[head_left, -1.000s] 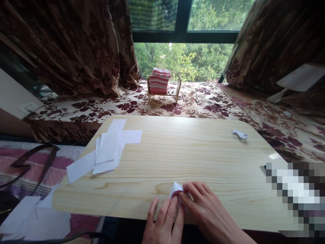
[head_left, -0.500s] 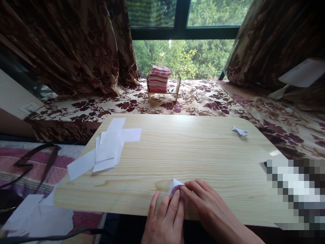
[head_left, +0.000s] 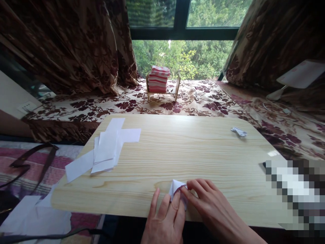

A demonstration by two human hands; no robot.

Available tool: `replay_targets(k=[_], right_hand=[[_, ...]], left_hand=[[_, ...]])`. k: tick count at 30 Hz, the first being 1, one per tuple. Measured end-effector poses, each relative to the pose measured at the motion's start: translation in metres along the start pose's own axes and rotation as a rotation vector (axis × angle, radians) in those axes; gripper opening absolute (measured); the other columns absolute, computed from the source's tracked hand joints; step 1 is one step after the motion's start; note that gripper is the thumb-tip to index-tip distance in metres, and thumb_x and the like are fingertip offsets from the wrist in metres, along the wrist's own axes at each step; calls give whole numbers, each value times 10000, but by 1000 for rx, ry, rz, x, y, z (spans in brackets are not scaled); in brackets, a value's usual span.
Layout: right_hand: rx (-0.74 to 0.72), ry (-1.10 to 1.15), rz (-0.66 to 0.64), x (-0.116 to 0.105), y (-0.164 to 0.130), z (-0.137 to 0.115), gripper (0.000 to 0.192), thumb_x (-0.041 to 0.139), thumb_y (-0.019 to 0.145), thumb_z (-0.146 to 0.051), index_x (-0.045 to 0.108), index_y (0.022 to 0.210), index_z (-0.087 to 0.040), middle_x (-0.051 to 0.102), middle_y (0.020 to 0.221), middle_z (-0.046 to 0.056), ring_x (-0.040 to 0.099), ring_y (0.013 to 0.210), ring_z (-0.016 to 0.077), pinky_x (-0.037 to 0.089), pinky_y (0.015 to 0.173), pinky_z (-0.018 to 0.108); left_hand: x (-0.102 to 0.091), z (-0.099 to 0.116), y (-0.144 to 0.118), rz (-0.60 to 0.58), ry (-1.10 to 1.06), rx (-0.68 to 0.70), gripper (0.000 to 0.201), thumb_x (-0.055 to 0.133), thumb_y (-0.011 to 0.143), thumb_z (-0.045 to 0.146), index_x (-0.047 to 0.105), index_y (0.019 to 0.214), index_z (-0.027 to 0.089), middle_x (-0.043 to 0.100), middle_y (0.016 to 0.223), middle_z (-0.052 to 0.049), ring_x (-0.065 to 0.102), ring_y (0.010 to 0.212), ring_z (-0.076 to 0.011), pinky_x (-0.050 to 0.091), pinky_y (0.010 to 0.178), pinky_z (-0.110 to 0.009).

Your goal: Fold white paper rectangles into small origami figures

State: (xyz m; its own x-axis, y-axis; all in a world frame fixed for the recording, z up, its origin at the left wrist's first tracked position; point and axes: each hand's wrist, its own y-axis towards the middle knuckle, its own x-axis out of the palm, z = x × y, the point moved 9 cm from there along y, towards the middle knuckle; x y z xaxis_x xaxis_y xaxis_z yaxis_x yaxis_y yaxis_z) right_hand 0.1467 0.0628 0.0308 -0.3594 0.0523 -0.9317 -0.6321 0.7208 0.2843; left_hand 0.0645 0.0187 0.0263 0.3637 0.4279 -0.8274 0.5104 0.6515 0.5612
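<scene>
A small piece of folded white paper (head_left: pixel 175 184) lies near the front edge of the wooden table, its pointed corner facing away from me. My left hand (head_left: pixel 165 213) holds it down from the near side, fingers extended over its lower part. From the right, my right hand (head_left: pixel 209 198) grips the paper's right side, with bent fingertips close to the left fingers. Both hands cover much of the paper, so its lower folds are hidden. Toward the far right lies a small folded paper piece (head_left: pixel 239 131), apart from both hands.
Loose white paper strips (head_left: pixel 105 145) overlap on the table's (head_left: pixel 193 145) left side. More paper sheets (head_left: pixel 45 217) lie lower left, beside a dark strap (head_left: pixel 48 162). A small rack (head_left: pixel 176 86) with striped folded cloths (head_left: pixel 158 79) stands by the window. A pixelated object (head_left: pixel 291 189) is at right.
My right fingers have shifted slightly at the paper's right side, and more of its pointed upper part shows. My left hand stays nearly in place. The view has moved slightly.
</scene>
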Motion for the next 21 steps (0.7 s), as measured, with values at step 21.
replay_targets(k=[21], right_hand=[[208,61,154,-20,8,19,208,477,962,-270,667,937,-190,634,853,66,592,765,189,466,679,315]], left_hand=[[-1,-1,-1,-64,-4,-45,387,544,867,282,623,1225,156,641,1276,-36,526,1074,-246,178,1133,-477]])
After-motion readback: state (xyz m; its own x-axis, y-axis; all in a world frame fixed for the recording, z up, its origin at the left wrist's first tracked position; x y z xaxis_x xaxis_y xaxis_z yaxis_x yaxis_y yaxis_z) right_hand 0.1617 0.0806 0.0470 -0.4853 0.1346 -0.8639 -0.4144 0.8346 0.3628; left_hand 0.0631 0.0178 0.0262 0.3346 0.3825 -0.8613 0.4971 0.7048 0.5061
